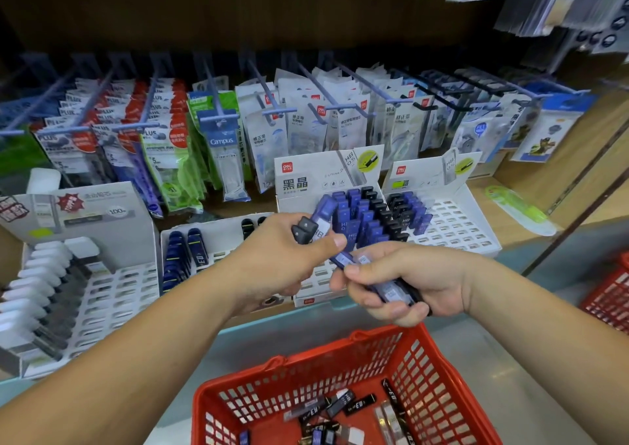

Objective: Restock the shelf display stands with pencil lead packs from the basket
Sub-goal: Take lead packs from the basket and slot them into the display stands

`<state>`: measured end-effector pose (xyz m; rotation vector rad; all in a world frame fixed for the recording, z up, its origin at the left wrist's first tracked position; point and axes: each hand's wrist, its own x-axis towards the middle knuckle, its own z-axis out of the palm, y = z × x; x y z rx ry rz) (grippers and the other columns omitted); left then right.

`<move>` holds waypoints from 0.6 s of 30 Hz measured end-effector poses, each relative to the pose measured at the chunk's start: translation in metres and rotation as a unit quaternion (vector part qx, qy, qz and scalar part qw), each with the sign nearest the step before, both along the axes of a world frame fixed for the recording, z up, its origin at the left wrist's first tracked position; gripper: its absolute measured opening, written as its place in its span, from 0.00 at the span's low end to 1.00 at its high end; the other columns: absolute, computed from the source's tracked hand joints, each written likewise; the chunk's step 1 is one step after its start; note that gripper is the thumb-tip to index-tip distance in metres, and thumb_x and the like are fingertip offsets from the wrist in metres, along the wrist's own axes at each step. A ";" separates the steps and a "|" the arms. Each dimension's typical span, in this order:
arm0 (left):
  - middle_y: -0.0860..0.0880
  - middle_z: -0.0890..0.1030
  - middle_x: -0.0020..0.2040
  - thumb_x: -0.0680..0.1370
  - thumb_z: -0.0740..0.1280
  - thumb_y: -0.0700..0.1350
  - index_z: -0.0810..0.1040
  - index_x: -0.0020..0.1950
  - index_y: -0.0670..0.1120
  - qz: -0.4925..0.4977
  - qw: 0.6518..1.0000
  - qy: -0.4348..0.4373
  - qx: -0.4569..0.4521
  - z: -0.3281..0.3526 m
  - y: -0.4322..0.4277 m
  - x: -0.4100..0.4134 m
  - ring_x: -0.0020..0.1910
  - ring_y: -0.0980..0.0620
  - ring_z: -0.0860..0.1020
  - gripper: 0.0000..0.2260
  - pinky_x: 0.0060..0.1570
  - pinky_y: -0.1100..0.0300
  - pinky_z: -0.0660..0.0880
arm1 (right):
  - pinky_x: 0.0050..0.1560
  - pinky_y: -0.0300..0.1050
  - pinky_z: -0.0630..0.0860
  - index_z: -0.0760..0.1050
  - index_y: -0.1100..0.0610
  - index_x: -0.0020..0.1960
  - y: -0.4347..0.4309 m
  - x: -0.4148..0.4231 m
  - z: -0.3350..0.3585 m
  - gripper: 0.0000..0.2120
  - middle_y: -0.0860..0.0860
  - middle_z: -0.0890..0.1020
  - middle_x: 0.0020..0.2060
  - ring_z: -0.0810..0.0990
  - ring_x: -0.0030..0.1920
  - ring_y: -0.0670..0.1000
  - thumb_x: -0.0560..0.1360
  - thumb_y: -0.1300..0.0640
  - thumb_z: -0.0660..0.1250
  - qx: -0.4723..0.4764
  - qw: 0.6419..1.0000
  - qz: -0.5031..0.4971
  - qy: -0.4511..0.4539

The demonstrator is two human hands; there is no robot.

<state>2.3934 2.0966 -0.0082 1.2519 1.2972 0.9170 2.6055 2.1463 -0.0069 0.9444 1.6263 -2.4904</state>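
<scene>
My left hand pinches one blue pencil lead pack with a black cap, held tilted in front of the middle display stand. Just to its right, my right hand grips a small bundle of blue lead packs. Both hands hover above the shelf's front edge. The middle stand holds rows of blue and black packs upright in its slots. Below, the red basket contains several loose black and blue packs.
A right-hand stand is partly filled, with many empty slots. Left stands hold dark blue packs and white-capped packs. Correction tape packs hang on pegs behind. A second red basket sits at the right edge.
</scene>
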 end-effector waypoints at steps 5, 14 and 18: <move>0.48 0.75 0.28 0.83 0.68 0.45 0.77 0.46 0.41 0.051 0.999 -0.008 -0.004 0.000 0.000 -0.009 0.24 0.53 0.64 0.10 0.24 0.65 0.59 | 0.20 0.35 0.52 0.77 0.63 0.60 0.006 0.010 0.007 0.16 0.62 0.82 0.42 0.68 0.21 0.48 0.78 0.54 0.69 0.099 0.987 -0.124 -0.018; 0.39 0.86 0.44 0.84 0.65 0.42 0.75 0.58 0.41 0.081 0.991 -0.078 -0.069 -0.006 -0.003 -0.007 0.26 0.52 0.65 0.06 0.24 0.64 0.59 | 0.23 0.37 0.52 0.78 0.64 0.58 0.012 0.012 0.002 0.14 0.62 0.85 0.47 0.60 0.19 0.45 0.76 0.57 0.70 0.225 0.913 -0.336 0.047; 0.44 0.79 0.35 0.83 0.65 0.40 0.76 0.55 0.44 0.106 0.973 -0.164 -0.120 -0.007 -0.002 0.000 0.26 0.52 0.65 0.02 0.23 0.65 0.57 | 0.25 0.41 0.50 0.78 0.62 0.62 0.013 0.013 0.001 0.11 0.59 0.85 0.46 0.59 0.20 0.46 0.80 0.62 0.66 0.254 0.904 -0.336 0.076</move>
